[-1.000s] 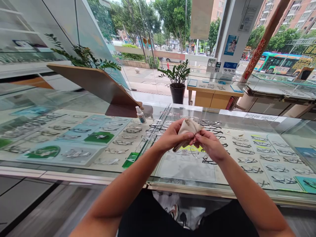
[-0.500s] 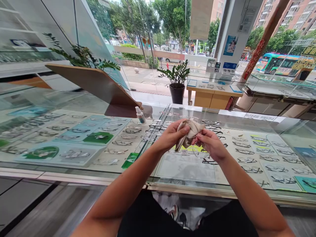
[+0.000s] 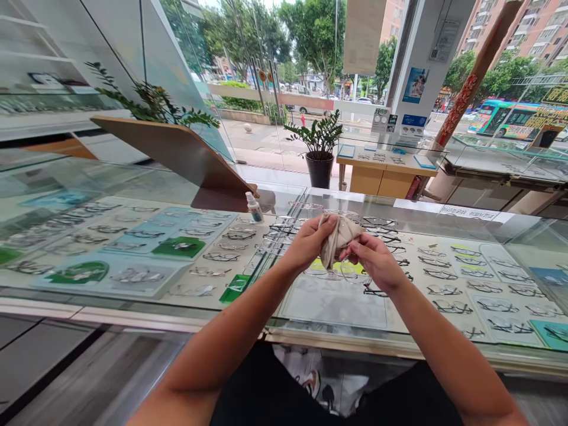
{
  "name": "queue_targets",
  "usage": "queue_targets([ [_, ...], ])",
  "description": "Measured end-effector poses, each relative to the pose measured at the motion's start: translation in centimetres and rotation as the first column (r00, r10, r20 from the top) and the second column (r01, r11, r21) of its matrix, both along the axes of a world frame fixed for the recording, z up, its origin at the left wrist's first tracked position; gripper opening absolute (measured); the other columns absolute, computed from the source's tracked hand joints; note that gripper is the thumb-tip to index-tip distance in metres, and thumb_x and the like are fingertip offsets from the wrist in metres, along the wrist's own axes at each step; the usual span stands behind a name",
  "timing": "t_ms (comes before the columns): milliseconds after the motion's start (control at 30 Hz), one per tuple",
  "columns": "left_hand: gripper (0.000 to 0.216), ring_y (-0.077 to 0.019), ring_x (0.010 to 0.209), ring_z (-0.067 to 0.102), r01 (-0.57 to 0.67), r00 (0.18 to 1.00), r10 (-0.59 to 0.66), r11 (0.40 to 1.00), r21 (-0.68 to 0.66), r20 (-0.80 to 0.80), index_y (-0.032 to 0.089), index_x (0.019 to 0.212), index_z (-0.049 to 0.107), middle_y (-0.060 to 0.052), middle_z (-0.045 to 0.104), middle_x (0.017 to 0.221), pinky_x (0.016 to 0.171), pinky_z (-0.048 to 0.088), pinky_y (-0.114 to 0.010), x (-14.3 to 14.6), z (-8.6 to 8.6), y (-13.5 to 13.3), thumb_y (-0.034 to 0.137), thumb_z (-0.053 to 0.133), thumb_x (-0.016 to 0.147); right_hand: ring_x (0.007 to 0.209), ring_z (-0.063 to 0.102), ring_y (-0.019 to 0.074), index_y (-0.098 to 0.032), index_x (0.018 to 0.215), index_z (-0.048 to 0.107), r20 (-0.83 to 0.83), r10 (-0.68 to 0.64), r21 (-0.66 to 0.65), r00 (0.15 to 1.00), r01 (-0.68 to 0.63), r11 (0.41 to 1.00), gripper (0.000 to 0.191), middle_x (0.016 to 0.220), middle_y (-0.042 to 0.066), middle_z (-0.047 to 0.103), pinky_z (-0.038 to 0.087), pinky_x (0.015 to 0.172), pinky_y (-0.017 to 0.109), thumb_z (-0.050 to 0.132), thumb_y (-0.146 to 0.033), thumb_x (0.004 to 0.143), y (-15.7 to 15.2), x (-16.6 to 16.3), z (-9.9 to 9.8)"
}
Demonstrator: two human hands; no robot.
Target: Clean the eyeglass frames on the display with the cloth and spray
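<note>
A beige cleaning cloth is bunched up above the glass counter. My left hand grips it from the left, thumb pressed on top of the folds. At its lower right edge, my right hand is closed in a pinch. A thin clear rim shows just below the right fingers, apparently part of a pair of eyeglasses mostly hidden by the cloth and hand. Under both hands, rows of eyeglasses lie inside the display case.
A small white spray bottle stands on the counter left of my hands. Behind it a tilted wooden board leans over the glass. Farther off are a potted plant and a wooden display table.
My left thumb has shifted up over the cloth, and the cloth's folds lie differently, now covering more in front. My right hand stays pinched at its edge.
</note>
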State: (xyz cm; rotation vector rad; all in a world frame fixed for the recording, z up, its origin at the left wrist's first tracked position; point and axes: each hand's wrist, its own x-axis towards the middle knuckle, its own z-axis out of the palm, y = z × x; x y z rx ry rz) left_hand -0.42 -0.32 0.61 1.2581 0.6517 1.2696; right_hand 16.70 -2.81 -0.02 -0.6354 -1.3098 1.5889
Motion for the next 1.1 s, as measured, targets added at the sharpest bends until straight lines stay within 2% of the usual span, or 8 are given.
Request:
queue_targets([
  [167, 0.064, -0.0105, 0.059, 0.059, -0.116, 0.990, 0.120, 0.991, -0.065, 0.068, 0.016, 0.077, 0.064, 0.003, 0.062, 0.062, 0.058, 0.050, -0.021, -0.3, -0.4, 1.0, 0.073, 0.089, 0.064, 0.071, 0.055, 0.0148, -0.022, 0.070, 0.066, -0.104, -0.054, -0.004, 0.993, 0.054, 0.999, 0.043, 0.075, 0.001, 0.067, 0.041, 0.068, 0.030, 0.091, -0.057, 0.072, 0.5, 1.1, 0.9],
  [467, 0.063, -0.0129, 0.068, 0.062, -0.195, 0.980, 0.198, 0.978, -0.079, 0.032, 0.014, 0.088, 0.068, 0.000, 0.067, 0.072, 0.063, 0.051, -0.023, -0.9, -1.5, 2.8, 0.069, 0.089, 0.065, 0.074, 0.053, 0.0155, -0.022, 0.073, 0.064, -0.103, -0.105, 0.049, 0.989, 0.110, 0.993, 0.038, 0.078, 0.002, 0.066, 0.041, 0.067, 0.031, 0.086, -0.053, 0.079, 1.4, 2.2, 1.1],
  [600, 0.057, -0.0073, 0.052, 0.046, -0.245, 0.965, 0.246, 0.969, 0.024, -0.092, 0.015, 0.088, 0.070, 0.004, 0.056, 0.065, 0.048, 0.038, -0.020, -1.5, -1.0, 3.0, 0.067, 0.085, 0.071, 0.069, 0.048, 0.0139, -0.022, 0.073, 0.063, -0.094, -0.118, 0.032, 0.989, 0.121, 0.992, 0.038, 0.078, 0.002, 0.070, 0.041, 0.067, 0.031, 0.086, -0.051, 0.078, 2.2, 2.6, 0.8],
  [733, 0.059, -0.0073, 0.052, 0.046, -0.289, 0.908, 0.343, 0.928, 0.234, -0.242, 0.017, 0.060, 0.053, 0.004, 0.048, 0.059, 0.047, 0.037, -0.019, -1.6, -1.2, 2.7, 0.065, 0.078, 0.081, 0.066, 0.048, 0.0128, -0.022, 0.071, 0.064, -0.090, -0.147, 0.042, 0.985, 0.151, 0.988, 0.036, 0.075, 0.002, 0.071, 0.042, 0.066, 0.030, 0.087, -0.049, 0.075, 3.5, 3.3, 0.6],
  [867, 0.054, -0.0106, 0.037, 0.052, -0.171, 0.868, 0.264, 0.954, 0.245, -0.420, 0.020, 0.061, 0.050, 0.003, 0.052, 0.048, 0.038, 0.033, -0.019, -1.0, -1.4, 2.4, 0.060, 0.081, 0.080, 0.064, 0.048, 0.0129, -0.022, 0.067, 0.064, -0.106, -0.197, 0.039, 0.975, 0.203, 0.978, 0.031, 0.070, 0.000, 0.070, 0.042, 0.062, 0.028, 0.088, -0.043, 0.069, 4.9, 4.3, 0.5],
  [967, 0.044, -0.0107, 0.033, 0.053, 0.012, 0.798, 0.200, 0.938, 0.347, -0.569, 0.019, 0.063, 0.058, 0.001, 0.061, 0.049, 0.037, 0.031, -0.019, -0.5, 0.7, 2.6, 0.051, 0.079, 0.084, 0.065, 0.051, 0.0122, -0.021, 0.064, 0.063, -0.137, -0.197, 0.020, 0.971, 0.202, 0.979, 0.030, 0.068, 0.000, 0.069, 0.042, 0.062, 0.025, 0.088, -0.039, 0.066, 5.6, 5.1, 0.6],
  [1033, 0.038, -0.0092, 0.035, 0.051, 0.141, 0.741, 0.217, 0.875, 0.463, -0.636, 0.018, 0.064, 0.062, 0.002, 0.063, 0.049, 0.042, 0.034, -0.019, -0.1, 3.3, 2.9, 0.044, 0.076, 0.088, 0.067, 0.055, 0.0119, -0.020, 0.065, 0.063, -0.163, -0.172, 0.003, 0.971, 0.175, 0.985, 0.031, 0.069, 0.000, 0.069, 0.043, 0.064, 0.024, 0.089, -0.037, 0.065, 5.7, 5.6, 0.6],
  [1100, 0.033, -0.0094, 0.041, 0.051, 0.155, 0.732, 0.314, 0.788, 0.596, -0.605, 0.018, 0.066, 0.066, 0.001, 0.064, 0.050, 0.045, 0.034, -0.020, 0.3, 6.3, 3.1, 0.041, 0.074, 0.089, 0.069, 0.057, 0.0123, -0.020, 0.066, 0.063, -0.190, -0.132, -0.004, 0.973, 0.134, 0.991, 0.032, 0.069, 0.000, 0.067, 0.045, 0.066, 0.024, 0.090, -0.036, 0.066, 5.6, 6.2, 0.6],
])
